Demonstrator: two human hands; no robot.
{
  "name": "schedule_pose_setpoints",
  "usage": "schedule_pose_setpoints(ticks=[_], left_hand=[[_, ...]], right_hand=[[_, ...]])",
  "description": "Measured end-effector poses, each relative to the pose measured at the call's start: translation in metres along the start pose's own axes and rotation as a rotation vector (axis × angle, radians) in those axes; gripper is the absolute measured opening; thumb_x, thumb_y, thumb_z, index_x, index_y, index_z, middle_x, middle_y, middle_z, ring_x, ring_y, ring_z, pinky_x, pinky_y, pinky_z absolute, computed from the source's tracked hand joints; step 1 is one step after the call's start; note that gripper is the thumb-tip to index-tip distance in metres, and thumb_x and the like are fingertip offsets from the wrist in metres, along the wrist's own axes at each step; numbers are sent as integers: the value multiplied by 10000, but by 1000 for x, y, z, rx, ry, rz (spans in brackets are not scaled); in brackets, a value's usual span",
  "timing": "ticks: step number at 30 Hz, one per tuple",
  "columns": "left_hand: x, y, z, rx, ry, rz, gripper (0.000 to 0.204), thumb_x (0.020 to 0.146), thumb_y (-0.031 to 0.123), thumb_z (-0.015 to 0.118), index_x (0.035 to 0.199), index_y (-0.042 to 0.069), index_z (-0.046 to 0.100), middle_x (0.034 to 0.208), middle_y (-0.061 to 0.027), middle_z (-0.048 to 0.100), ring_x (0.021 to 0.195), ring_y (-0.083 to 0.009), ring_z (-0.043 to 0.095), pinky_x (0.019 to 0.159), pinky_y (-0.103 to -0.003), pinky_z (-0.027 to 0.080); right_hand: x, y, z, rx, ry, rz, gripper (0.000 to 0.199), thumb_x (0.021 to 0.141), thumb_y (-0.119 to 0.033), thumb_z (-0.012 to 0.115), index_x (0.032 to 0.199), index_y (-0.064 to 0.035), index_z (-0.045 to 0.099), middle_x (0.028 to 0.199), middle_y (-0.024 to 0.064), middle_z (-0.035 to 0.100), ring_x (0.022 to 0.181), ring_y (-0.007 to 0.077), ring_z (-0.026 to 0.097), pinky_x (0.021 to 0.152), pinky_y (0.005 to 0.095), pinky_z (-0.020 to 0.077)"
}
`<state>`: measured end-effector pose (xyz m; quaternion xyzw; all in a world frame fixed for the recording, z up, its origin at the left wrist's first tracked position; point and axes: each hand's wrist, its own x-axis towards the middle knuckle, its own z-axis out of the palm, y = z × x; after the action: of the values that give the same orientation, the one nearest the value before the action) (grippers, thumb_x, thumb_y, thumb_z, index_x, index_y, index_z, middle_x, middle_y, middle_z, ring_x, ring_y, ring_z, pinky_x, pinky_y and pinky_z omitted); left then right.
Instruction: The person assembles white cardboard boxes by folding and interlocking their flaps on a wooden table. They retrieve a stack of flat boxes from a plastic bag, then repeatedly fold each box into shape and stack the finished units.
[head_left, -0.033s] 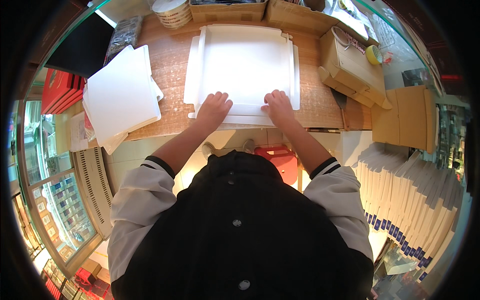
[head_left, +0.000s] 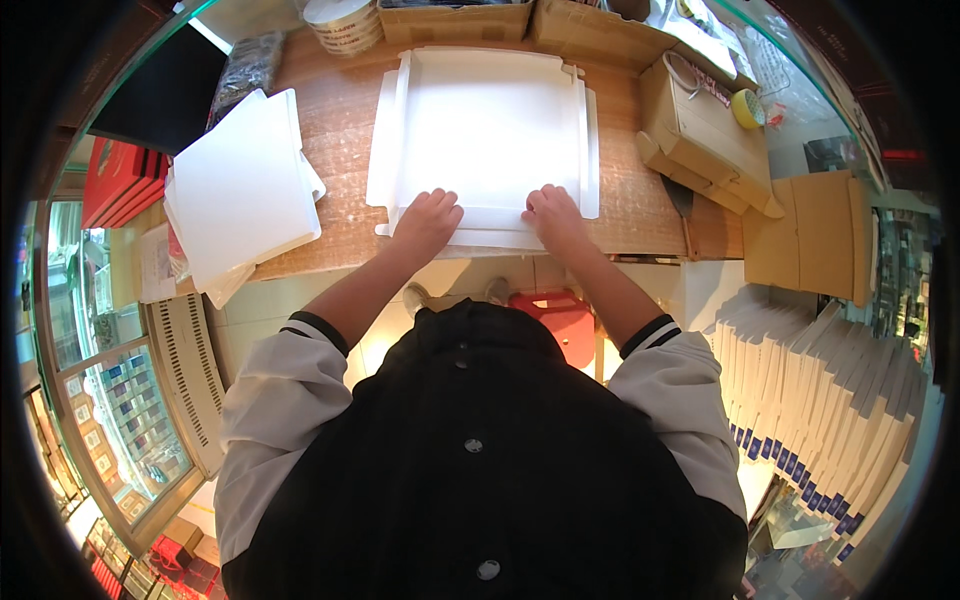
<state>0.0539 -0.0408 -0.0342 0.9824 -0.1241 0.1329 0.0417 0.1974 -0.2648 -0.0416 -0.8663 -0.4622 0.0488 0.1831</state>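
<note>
A white cardboard box blank (head_left: 490, 130) lies on the wooden table in front of me, its side edges folded up and outer flaps spread at left and right. At its near left corner, my left hand (head_left: 428, 220) has its fingers curled over the near edge strip. My right hand (head_left: 555, 215) grips the same strip further right, thumb and fingers bent together. Between the hands the near flap (head_left: 495, 238) shows along the table's front edge. What lies under the fingertips is hidden.
A stack of flat white sheets (head_left: 240, 190) overhangs the table's front at left. Brown cartons (head_left: 710, 130) stand at right, with a dark-bladed scraper (head_left: 681, 205) beside them. Tape rolls (head_left: 342, 25) sit at the back. A red stool (head_left: 560, 330) is below the table.
Both hands have drawn very slightly toward me, and their fingers are a little more curled. The box blank has hardly moved.
</note>
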Motion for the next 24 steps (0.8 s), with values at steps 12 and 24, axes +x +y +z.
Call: schedule_pose_setpoints(ticks=[12, 24], left_hand=[[-4, -1, 11, -33, -174, 19, 103, 701, 103, 615, 754, 54, 541, 780, -80, 501, 792, -221, 542, 685, -318, 475], [-19, -31, 2, -231, -179, -275, 234, 906, 282, 579, 817, 66, 573, 834, -83, 549, 806, -271, 564, 717, -384, 481]], right_hand=[[1, -34, 12, 42, 49, -325, 84, 750, -54, 623, 815, -31, 575, 867, 104, 540, 880, 269, 541, 789, 341, 486], [-5, 3, 2, -27, -150, -168, 68, 781, -22, 584, 845, -41, 580, 907, 117, 581, 911, 283, 574, 786, 372, 513]])
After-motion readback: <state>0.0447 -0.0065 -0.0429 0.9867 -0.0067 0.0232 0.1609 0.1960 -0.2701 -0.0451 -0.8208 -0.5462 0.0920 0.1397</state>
